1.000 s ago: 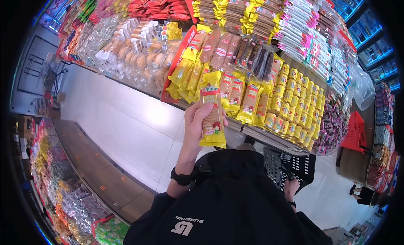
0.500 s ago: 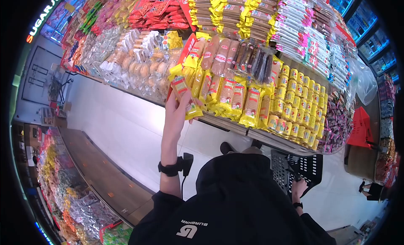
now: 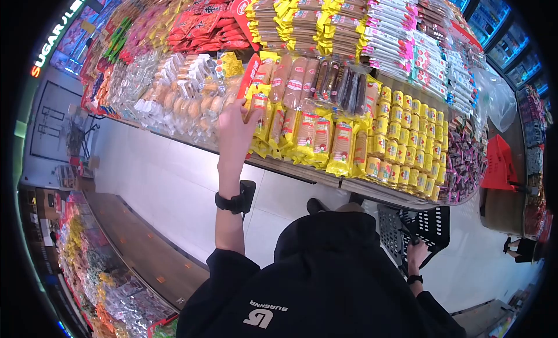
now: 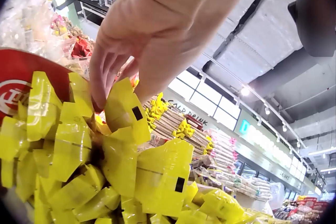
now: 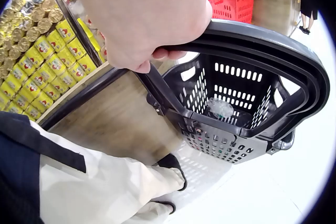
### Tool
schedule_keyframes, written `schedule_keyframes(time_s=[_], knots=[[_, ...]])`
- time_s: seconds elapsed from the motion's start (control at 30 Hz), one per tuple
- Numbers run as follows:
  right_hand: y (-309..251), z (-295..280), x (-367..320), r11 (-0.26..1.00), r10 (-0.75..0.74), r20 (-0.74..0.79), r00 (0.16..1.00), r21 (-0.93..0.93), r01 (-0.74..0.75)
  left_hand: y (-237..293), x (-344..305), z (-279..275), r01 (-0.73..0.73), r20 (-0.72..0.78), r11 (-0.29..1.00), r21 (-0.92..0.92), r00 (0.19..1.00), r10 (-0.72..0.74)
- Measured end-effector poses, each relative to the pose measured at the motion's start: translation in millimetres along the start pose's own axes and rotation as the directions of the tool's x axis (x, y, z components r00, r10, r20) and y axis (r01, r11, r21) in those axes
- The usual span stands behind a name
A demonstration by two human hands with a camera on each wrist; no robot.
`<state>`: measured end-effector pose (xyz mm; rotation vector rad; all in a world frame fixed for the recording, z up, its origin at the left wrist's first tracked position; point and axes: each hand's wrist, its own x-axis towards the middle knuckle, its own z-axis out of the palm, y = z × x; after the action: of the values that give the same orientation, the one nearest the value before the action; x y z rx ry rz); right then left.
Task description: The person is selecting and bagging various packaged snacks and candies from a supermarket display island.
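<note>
My left hand (image 3: 234,131) is at the left end of the row of yellow-wrapped snack packets (image 3: 306,131), beside the red divider (image 3: 249,76). In the head view its thumb and fingers stand apart, with a gap between them. From the left wrist, the fingers (image 4: 100,85) reach down among the packets' yellow wrapper ends (image 4: 122,111); the fingertips are partly hidden there. My right hand (image 5: 144,22) grips the handle (image 5: 252,35) of a black shopping basket (image 5: 226,98). Something in clear plastic (image 5: 220,108) lies inside the basket.
Round cakes in clear wrap (image 3: 192,105) lie left of the divider. Small yellow rolls (image 3: 401,143) are stacked at the right. A red basket (image 3: 499,163) stands beyond the display's right end. Another display (image 3: 99,274) lies across the aisle.
My left hand has carried a yellow-wrapped packet leftward to the row's end and now shows no packet between thumb and fingers. The right hand has kept hold of the basket handle.
</note>
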<state>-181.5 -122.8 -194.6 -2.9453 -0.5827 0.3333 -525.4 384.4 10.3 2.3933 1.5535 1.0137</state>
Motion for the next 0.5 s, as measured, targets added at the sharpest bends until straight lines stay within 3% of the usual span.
schedule_keyframes(time_s=[0.2,0.3,0.4,0.5], knots=[[-2,0,2,1.000,0.020,0.026,0.999,-0.010,-0.019,20,-10,-2,-0.084,0.104,0.991,0.100,0.992,0.074],[-2,0,1,0.999,-0.010,0.007,1.000,-0.040,0.010,26,-10,-14,0.074,0.204,0.995,-0.068,0.977,-0.059],[-5,-4,0,0.999,-0.027,0.002,1.000,-0.031,0.027,29,-14,-21,0.032,0.226,0.999,-0.037,0.974,-0.023],[-13,-9,-2,1.000,-0.014,0.028,1.000,-0.008,0.014,20,-17,-11,-0.220,0.143,0.974,-0.058,0.963,0.227]])
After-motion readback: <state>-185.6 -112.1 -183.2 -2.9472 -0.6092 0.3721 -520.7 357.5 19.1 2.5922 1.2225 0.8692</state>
